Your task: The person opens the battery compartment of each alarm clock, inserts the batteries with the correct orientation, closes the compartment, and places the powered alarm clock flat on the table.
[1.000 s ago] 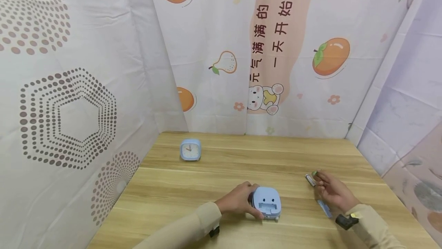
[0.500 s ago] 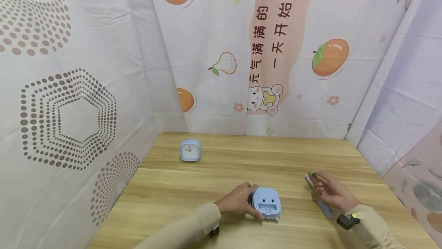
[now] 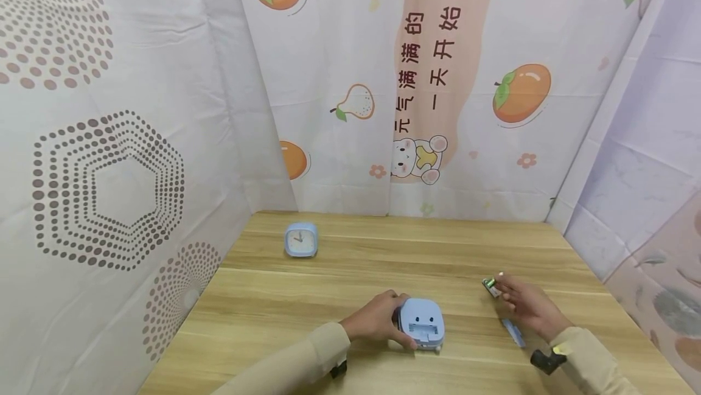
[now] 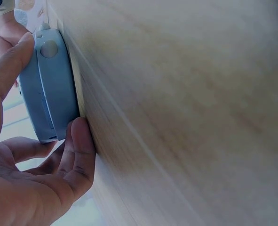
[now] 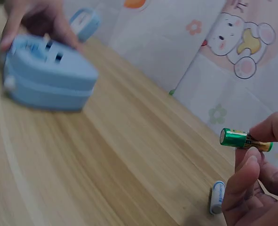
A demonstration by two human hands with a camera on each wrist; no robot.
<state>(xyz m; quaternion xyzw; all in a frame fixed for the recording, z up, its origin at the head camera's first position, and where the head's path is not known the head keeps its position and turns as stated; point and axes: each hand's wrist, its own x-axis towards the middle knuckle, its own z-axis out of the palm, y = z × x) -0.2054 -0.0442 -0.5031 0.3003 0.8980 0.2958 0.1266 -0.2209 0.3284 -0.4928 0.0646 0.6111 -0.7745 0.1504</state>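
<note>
A light blue alarm clock [image 3: 420,316] lies back up on the wooden table, its battery compartment [image 3: 424,329] uncovered. My left hand [image 3: 378,320] grips it from the left, thumb at the near side and fingers along the far side. In the left wrist view, the clock's edge [image 4: 47,89] sits between thumb and fingers. To the right, my right hand [image 3: 531,307] pinches a green battery [image 5: 235,138] above the table between thumb and fingers. A white battery [image 5: 217,197] lies on the table beneath that hand. The blue battery cover [image 3: 513,333] rests partly under the right hand.
Another light blue clock [image 3: 301,240] stands at the back left of the wooden table [image 3: 350,267], its dial facing forward. Printed curtains [image 3: 328,182] hang behind the table and along both sides.
The green battery has turned in my right fingers, so more of its length shows. My left hand and the clock stay in place.
</note>
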